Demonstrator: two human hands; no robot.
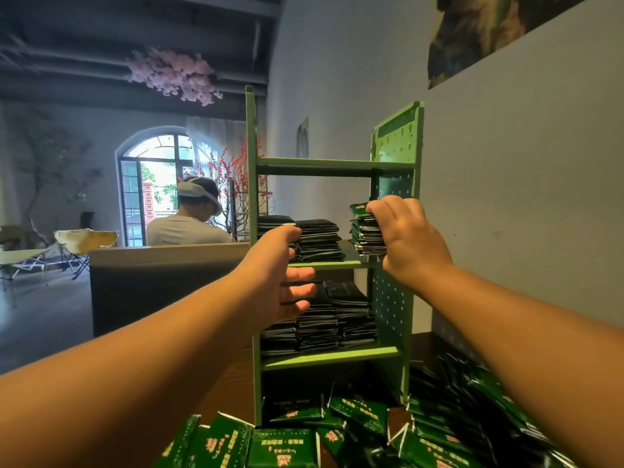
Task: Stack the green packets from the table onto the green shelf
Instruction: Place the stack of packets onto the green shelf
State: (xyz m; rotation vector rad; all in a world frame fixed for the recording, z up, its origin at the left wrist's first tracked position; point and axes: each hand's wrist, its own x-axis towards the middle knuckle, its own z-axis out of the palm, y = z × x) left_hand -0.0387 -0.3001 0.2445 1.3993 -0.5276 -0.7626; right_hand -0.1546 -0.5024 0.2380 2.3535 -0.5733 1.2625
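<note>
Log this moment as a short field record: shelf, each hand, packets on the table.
shelf: green shelf on the table, top level bare, middle and lower levels holding packet stacks
right hand: right hand grips a stack of packets at the right end of the middle level
left hand: left hand open, fingers at the left stacks
table: loose green packets heaped in front of and right of the shelf

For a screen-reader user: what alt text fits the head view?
The right hand grips a stack of green packets on the middle tier of a green shelf, while the open left hand reaches beside the neighbouring stacks. Loose packets cover the table below.
</note>
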